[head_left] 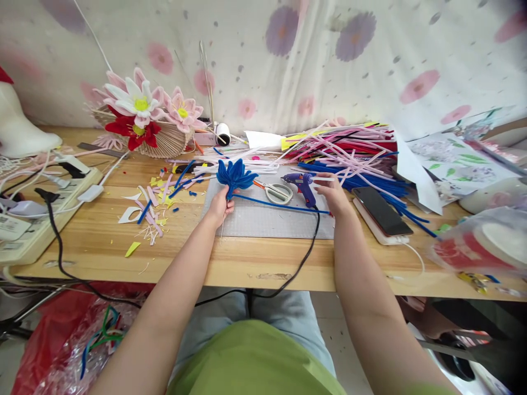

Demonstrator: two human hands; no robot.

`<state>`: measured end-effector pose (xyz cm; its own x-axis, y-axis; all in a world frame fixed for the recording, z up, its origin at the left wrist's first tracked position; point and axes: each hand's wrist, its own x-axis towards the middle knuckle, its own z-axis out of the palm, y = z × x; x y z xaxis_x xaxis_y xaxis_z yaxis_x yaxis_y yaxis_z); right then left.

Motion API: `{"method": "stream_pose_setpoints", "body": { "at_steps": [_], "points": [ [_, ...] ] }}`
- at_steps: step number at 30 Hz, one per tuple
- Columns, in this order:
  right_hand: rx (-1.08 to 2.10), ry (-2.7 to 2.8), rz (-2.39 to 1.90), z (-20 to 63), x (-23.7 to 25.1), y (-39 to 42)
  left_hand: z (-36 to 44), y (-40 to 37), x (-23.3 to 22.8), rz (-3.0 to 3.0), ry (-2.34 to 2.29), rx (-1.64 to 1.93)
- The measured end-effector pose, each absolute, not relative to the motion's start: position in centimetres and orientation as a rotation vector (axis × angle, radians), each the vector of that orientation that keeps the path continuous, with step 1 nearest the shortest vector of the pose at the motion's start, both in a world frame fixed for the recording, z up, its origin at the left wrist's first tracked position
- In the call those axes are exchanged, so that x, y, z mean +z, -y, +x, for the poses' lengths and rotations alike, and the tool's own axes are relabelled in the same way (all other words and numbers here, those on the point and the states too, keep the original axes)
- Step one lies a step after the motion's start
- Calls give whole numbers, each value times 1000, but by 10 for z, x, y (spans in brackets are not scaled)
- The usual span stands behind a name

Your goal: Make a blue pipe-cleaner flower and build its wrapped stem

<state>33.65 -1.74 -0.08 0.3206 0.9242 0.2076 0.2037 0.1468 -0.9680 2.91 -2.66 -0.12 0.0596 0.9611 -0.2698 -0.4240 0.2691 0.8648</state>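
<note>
- Table (255,269): a grey mat (263,226) is laid at the centre, near the front edge.
- Left side: scraps (153,211) are strewn beside the mat; farther out, a power strip (45,219) is seen.
- Rear: white, pink and red flowers (140,104) are displayed at left, and pink strips (346,144) are heaped at right, with blue strips (391,189) spread before them.
- Right side: a phone (382,209) is rested on a white block (373,224); a bagged cup (465,241) is placed beyond.
- Between the hands: scissors (269,192) and a glue gun (304,189) are found over the mat; the gun's black cord (312,244) is trailed across the front edge.
- Left hand (220,208): the blue flower (236,175) is grasped from below, its petals held upward above the fingers, over the mat's left part.
- Right hand (332,195): its fingers are bent just behind the gun; whether anything is gripped cannot be told.
- A blue stem (280,205) is stretched from beneath the flower towards the right hand.
</note>
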Motion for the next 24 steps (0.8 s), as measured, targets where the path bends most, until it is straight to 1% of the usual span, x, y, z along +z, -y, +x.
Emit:
{"method": "stream_pose_setpoints", "body": {
  "at_steps": [2, 3, 6, 8, 10, 12, 15, 18, 21, 24],
  "points": [
    [812, 1259, -1409, 323, -9, 14, 28, 25, -1, 634, -983, 1183],
    [803, 1290, -1471, 317, -12, 12, 27, 25, -2, 630, -978, 1181],
    [624, 1280, -1700, 304, -18, 6, 25, 24, -4, 659, -931, 1178],
    [516, 1236, -1772, 301, -21, 4, 24, 24, -5, 690, -896, 1168],
    [485, 1152, -1742, 300, -20, 4, 24, 24, -5, 709, -875, 1149],
    [504, 1046, -1584, 298, -16, 7, 24, 25, -4, 720, -869, 1133],
    [631, 1007, -1261, 287, -5, 17, 25, 27, -4, 757, -903, 1121],
    [861, 1133, -1080, 267, 7, 30, 28, 26, -5, 805, -965, 1169],
    [1080, 1302, -1085, 247, 11, 40, 32, 24, -8, 814, -1066, 1244],
    [1145, 1445, -1176, 233, 5, 42, 34, 23, -11, 775, -1164, 1290]
  ]
}}
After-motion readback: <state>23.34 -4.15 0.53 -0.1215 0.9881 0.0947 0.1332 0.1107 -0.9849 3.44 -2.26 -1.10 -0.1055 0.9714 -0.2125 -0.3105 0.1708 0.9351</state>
